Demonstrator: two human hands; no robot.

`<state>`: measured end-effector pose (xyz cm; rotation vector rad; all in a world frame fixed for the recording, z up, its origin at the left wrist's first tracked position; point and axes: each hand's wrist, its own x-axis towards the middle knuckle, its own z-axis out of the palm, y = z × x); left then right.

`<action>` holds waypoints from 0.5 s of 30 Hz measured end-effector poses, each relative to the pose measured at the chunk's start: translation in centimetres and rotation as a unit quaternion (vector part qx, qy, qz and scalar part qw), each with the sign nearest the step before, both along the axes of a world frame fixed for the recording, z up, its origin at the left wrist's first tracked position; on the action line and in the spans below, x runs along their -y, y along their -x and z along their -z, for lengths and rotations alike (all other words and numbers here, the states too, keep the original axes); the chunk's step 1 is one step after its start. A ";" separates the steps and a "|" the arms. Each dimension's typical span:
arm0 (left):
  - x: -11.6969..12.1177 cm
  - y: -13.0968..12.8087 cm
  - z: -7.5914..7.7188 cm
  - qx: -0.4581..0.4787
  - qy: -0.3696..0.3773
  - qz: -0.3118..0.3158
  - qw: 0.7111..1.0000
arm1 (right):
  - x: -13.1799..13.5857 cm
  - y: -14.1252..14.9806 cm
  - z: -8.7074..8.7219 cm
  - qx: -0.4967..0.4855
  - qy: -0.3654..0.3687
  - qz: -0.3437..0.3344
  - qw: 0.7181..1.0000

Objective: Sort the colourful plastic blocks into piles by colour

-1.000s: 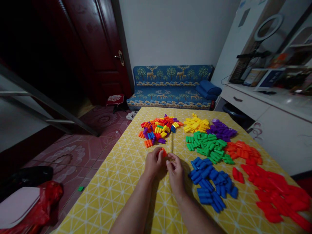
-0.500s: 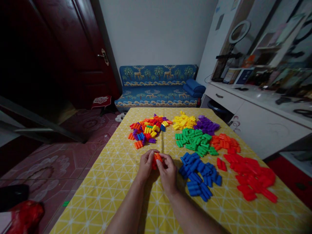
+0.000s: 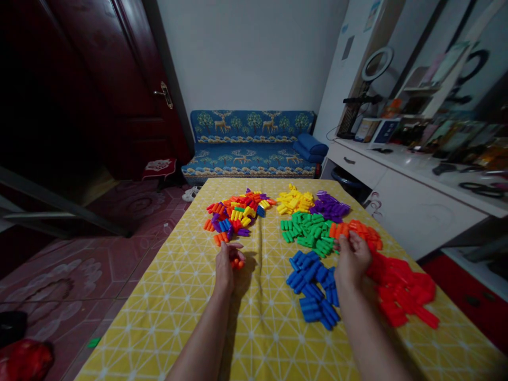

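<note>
My left hand (image 3: 225, 267) is curled above the yellow tablecloth, its fingers closed round an orange plastic building block (image 3: 238, 263) whose rounded ends show. My right hand (image 3: 352, 258) reaches out to the right and pinches another orange building block (image 3: 338, 230) at the edge of the orange pile (image 3: 365, 234). Just left of that hand lie the green blocks (image 3: 311, 230), and nearer to me the blue blocks (image 3: 311, 286). Red blocks (image 3: 405, 288) spread to its right, partly behind my wrist. A mixed-colour heap (image 3: 238, 214) lies beyond my left hand.
Yellow blocks (image 3: 294, 201) and purple blocks (image 3: 330, 206) sit toward the table's far end. Past the table stands a blue patterned sofa (image 3: 250, 153). A white cabinet (image 3: 420, 196) runs along the right side. One green piece (image 3: 94, 343) is on the floor at left.
My hands were together at the table's middle around orange blocks. They have parted: the right carried an orange block over to the orange pile, while the left moved slightly left.
</note>
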<state>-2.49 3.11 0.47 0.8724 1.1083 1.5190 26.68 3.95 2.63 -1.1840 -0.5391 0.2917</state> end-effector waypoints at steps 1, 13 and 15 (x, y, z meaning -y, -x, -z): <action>-0.1 0.0 0.0 0.006 0.001 -0.001 1.000 | -0.3 -1.4 0.6 -0.005 0.002 0.009 1.000; 0.3 -0.7 -0.1 0.013 -0.023 0.040 0.999 | -0.2 -4.6 1.5 0.036 0.058 0.026 0.997; 0.7 -1.1 -0.2 -0.006 -0.053 0.060 0.997 | 1.1 -1.3 0.6 0.077 0.083 -0.029 0.993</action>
